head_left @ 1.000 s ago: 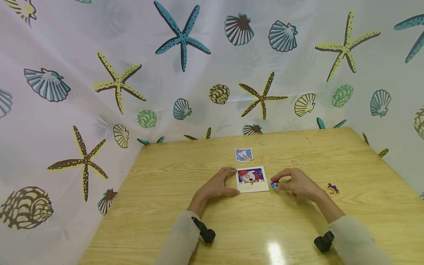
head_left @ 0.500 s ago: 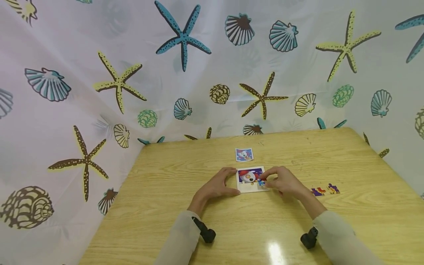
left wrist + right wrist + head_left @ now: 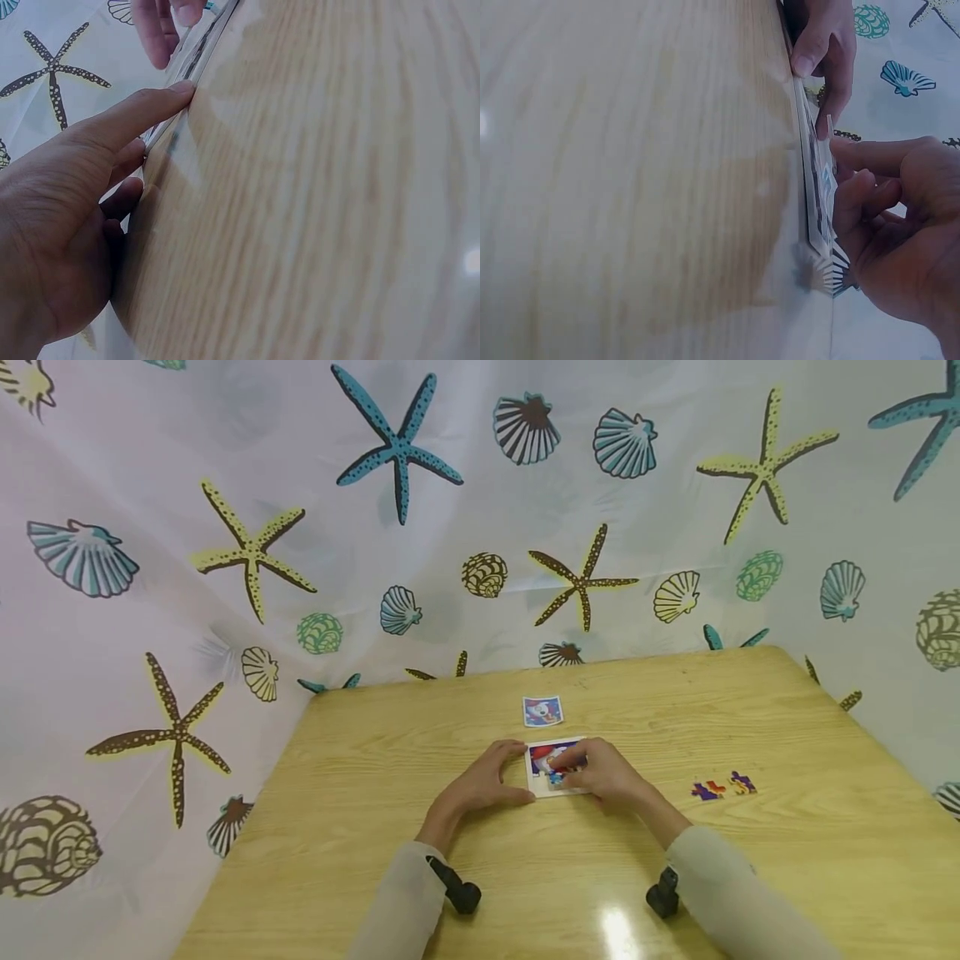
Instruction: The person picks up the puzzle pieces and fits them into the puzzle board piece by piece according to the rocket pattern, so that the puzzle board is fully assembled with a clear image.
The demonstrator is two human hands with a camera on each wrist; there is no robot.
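A small square jigsaw puzzle in a white frame [image 3: 529, 773] lies on the table, its upper part filled with a picture in red, white and purple. Thumb and fingertips of my left hand [image 3: 480, 781] hold the frame at its two left corners. Over the lower part of the puzzle, my right hand [image 3: 609, 777] pinches a blue puzzle piece [image 3: 556, 779] between thumb and forefinger. That hand covers the frame's right side in the head view. The right wrist view shows the frame [image 3: 811, 187] nearly edge-on beside the right hand [image 3: 900, 214].
Two loose puzzle pieces, one purple and red [image 3: 708, 790], one purple and orange [image 3: 742, 782], lie to the right on the wooden table [image 3: 420, 718]. Behind the frame is a small picture card [image 3: 542, 712]. A curtain [image 3: 450, 527] printed with shells and starfish hangs around the table.
My right hand has carried the blue piece leftward from beside the frame to over its lower part. The left hand stays at the frame's left side. The head view has shifted slightly.
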